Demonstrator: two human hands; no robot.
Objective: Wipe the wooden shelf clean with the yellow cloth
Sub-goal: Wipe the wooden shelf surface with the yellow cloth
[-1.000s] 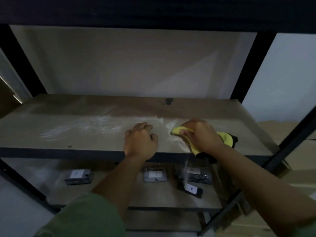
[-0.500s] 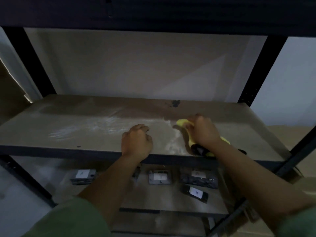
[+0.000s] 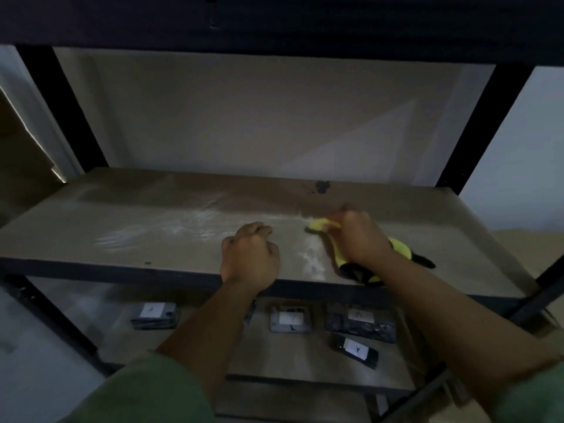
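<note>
The wooden shelf (image 3: 128, 221) spans the frame at mid height, with pale wet streaks across its middle and a dark stain (image 3: 321, 187) near its back edge. My right hand (image 3: 358, 236) presses the yellow cloth (image 3: 399, 247) flat on the shelf right of centre; a yellow corner sticks out past my fingers and a black-trimmed end trails toward my wrist. My left hand (image 3: 248, 256) rests on the shelf's front edge just left of the cloth, fingers curled, holding nothing.
Black metal uprights (image 3: 64, 111) stand at both sides, and a dark upper shelf (image 3: 274, 19) hangs low overhead. On the lower shelf (image 3: 195, 340) lie several small dark packets with white labels (image 3: 154, 314). A pale wall backs the unit.
My right hand has pushed the cloth farther back on the shelf, away from the front edge. My left hand stays at the front edge. The view has shifted left.
</note>
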